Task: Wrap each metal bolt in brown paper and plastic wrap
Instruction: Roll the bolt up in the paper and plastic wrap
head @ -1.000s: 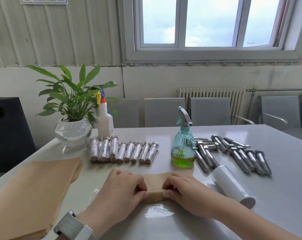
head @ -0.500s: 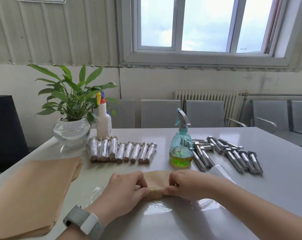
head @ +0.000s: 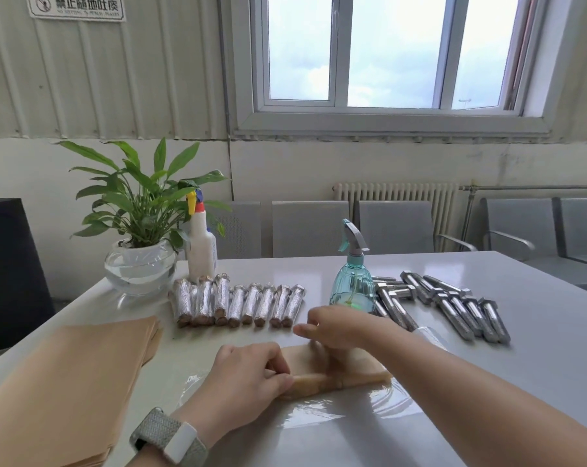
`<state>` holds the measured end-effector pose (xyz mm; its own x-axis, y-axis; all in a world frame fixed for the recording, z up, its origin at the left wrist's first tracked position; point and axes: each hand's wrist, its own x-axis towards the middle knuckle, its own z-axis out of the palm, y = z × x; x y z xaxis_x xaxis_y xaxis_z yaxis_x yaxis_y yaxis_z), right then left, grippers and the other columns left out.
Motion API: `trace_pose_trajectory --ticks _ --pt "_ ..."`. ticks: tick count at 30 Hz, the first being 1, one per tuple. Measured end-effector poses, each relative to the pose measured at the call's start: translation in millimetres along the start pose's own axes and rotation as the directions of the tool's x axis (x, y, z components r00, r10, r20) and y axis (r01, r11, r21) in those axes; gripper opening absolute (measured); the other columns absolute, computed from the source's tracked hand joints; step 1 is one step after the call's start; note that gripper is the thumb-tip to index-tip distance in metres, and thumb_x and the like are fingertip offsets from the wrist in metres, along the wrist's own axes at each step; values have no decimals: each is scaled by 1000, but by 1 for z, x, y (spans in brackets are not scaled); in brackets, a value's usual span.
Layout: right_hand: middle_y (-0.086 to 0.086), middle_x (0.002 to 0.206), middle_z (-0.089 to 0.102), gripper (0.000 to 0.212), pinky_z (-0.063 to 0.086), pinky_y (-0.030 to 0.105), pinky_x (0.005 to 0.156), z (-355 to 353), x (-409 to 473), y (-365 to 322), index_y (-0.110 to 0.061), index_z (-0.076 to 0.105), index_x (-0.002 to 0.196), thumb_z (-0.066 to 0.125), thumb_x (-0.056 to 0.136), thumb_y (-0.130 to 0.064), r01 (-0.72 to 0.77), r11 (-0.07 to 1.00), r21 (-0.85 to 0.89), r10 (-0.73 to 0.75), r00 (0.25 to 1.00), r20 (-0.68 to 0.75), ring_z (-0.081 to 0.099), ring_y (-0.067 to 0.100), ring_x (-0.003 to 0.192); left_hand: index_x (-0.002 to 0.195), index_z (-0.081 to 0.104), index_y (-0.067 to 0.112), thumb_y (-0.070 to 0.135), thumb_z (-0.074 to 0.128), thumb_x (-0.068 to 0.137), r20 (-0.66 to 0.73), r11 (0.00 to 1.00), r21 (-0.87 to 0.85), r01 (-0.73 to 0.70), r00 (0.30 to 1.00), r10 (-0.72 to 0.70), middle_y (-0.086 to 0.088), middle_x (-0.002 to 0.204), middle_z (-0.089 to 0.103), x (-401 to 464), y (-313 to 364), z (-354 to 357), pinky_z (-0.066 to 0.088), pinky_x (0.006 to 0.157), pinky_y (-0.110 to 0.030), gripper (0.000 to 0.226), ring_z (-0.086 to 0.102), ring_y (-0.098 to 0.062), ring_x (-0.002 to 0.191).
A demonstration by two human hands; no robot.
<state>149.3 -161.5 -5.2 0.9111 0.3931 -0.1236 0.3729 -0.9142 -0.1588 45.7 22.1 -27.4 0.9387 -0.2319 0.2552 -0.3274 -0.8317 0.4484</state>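
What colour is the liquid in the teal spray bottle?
Yellow-green, at the bottom of the teal spray bottle, seen in the head view.

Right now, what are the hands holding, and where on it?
The left hand pinches the left end of the brown paper roll. The right hand lies over its far side with relaxed fingers; whether it grips anything cannot be told.

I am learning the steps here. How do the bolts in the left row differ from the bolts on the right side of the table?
The left row of bolts is wrapped in shiny plastic over brown paper; the right bolts are bare grey metal. The left row lies tidy, side by side; the right bolts lie looser, some crossing. Both groups lie flat on the white table, beyond the hands.
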Motion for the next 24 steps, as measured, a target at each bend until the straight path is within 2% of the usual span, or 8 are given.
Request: trace_pose_trajectory --ticks 2,4,8,12,15,20,24 --pt "1 91 55 55 33 33 70 -2 2 3 -17 56 92 34 93 -68 -10 1000 5 9 1000 13 49 22 85 66 52 39 48 64 83 -3 1000 -2 -7 1000 7 32 64 58 1 -1 0 28 80 -22 22 49 10 74" --pt "-5 80 53 59 35 33 68 -5 0 6 -20 56 83 36 88 -75 -12 1000 4 12 1000 26 51 20 82 66 53 39 49 64 82 -23 1000 12 -12 1000 13 29 63 58 2 -2 1 27 81 -22 22 49 8 75" --pt "-3 84 63 59 42 31 64 -15 -11 9 -23 61 82 53 73 -81 7 999 42 -9 998 57 58 18 79 70 52 41 55 60 84 -57 993 109 -44 997 50 25 82 59 2 -3 4 20 85 -24 21 43 10 84" --pt "-13 82 57 45 38 28 57 -28 -27 6 -30 54 80 71 66 -69 22 1000 14 -24 989 149 53 6 73 77 54 42 59 58 83 -77 972 223 -76 993 95 31 117 37 2 -2 5 19 93 -29 19 28 1 119" --pt "-15 85 55 49 40 29 61 -32 -36 0 -30 53 91 78 62 -62 70 993 -99 -51 983 178 55 14 81 81 57 41 58 59 83 -49 968 239 -80 994 94 28 142 23 2 -1 3 16 102 -29 17 14 -2 137" --pt "-15 72 54 35 43 28 60 -32 -43 -10 -32 57 86 82 66 -46 176 973 -149 -146 970 192 56 18 74 77 54 41 56 59 84 -41 963 247 -106 992 119 27 148 21 1 -1 2 9 108 -31 17 11 -2 140" --pt "-9 67 52 29 36 26 52 -31 -49 -13 -25 56 78 81 71 -39 214 960 -181 -186 969 162 53 21 71 76 53 41 54 59 84 -55 955 261 -141 985 161 29 145 24 1 -1 2 1 112 -30 17 12 0 139"
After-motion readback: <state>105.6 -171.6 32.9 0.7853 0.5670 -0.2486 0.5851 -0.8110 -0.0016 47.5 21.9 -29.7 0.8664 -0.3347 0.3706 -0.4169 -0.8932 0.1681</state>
